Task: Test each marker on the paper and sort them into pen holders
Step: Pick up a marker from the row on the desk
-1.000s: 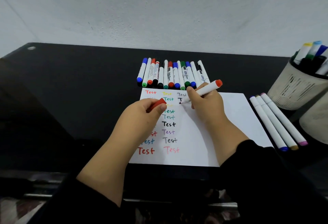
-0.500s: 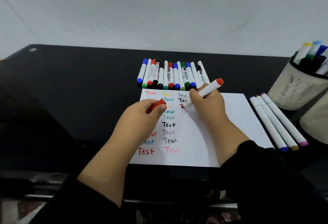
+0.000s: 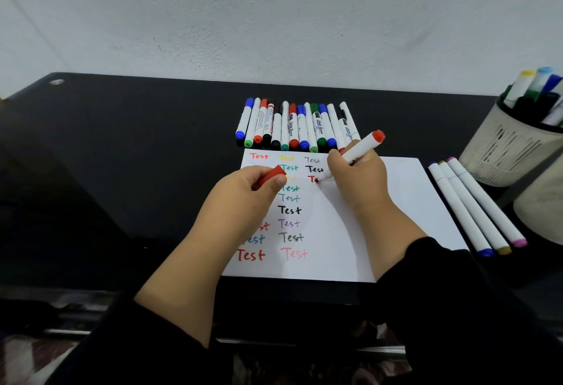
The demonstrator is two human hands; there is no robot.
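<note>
On the black desk (image 3: 122,171) lie one paper (image 3: 396,201), two pen holders (image 3: 499,153), three loose markers (image 3: 469,207), while the right hand (image 3: 356,180) grips one red marker (image 3: 362,146) writing there and the left hand (image 3: 243,192) pinches its cap (image 3: 272,175).

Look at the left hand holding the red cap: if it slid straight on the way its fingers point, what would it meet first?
Probably the right hand writing with the red-ended white marker; the left hand points right across the white paper, though depth is unclear.
</note>
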